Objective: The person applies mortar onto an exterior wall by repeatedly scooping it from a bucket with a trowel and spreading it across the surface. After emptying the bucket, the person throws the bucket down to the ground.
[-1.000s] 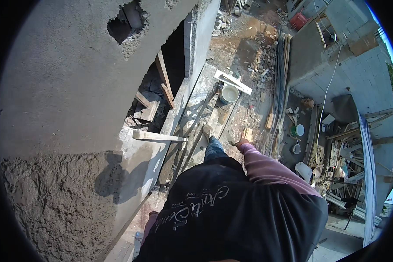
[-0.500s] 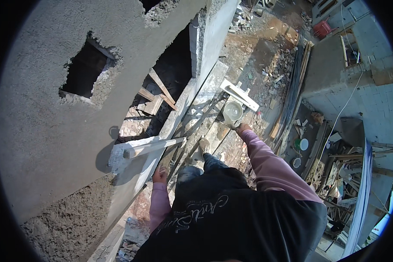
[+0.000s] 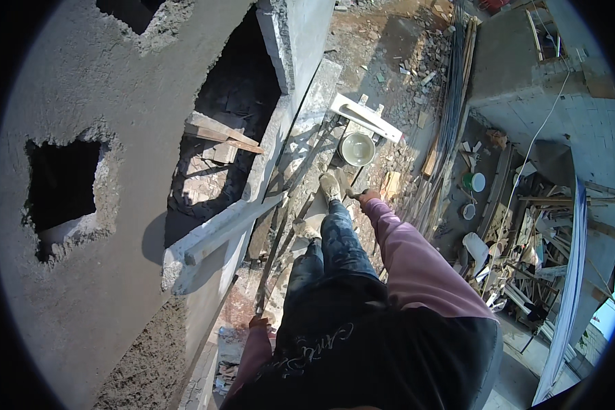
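My right hand (image 3: 369,197) is closed round the handle of a trowel (image 3: 344,180), whose grey blade points toward the bucket and lies just short of it. The round bucket (image 3: 357,149) stands on the planks (image 3: 316,208), pale grey inside. Beyond it is a long white slotted piece (image 3: 367,117). Low and to the left, my left hand (image 3: 258,321) is curled at the near end of a dark narrow pole (image 3: 275,258); its fingers show small. Both my shoes stand on the boards below the bucket.
A rough grey wall (image 3: 143,102) with broken openings rises on the left. A pale beam (image 3: 236,229) juts out by the large opening. Rubble (image 3: 424,75), long bars (image 3: 451,102) and timber lie ahead and right. A white-topped bucket (image 3: 477,182) stands far below right.
The view has shifted, and more of my legs shows. The trowel has come away from the bucket's edge toward me. My left hand sits lower in view, farther from the pale beam.
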`<state>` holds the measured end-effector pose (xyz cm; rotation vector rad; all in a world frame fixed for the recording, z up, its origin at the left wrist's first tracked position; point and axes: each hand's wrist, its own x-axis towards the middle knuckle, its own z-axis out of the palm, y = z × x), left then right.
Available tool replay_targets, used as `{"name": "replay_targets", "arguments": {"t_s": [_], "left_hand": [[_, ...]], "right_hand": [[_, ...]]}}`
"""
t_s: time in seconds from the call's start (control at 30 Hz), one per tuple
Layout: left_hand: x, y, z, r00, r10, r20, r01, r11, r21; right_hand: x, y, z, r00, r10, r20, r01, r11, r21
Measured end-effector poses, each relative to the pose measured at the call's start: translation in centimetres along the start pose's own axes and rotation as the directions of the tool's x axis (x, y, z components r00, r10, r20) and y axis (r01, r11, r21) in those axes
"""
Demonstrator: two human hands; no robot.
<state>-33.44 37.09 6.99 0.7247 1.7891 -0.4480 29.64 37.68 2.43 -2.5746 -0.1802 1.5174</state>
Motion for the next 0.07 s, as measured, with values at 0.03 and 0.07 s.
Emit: {"name": "replay_targets", "arguments": {"t_s": [0.03, 0.07], "left_hand": [[3.6, -1.7, -4.6, 0.900, -0.214, 0.380, 0.010, 0.881, 0.473], [7.2, 5.4, -6.5, 0.556, -0.325, 0.765, -0.483, 0.623, 0.615]], "right_hand": [[-0.1, -4.5, 2.8, 0.996, -0.026, 0.091, 0.026, 1.000, -0.007], [3.0, -3.2, 2.6, 0.999, 0.018, 0.045, -0.017, 1.000, -0.017]]}}
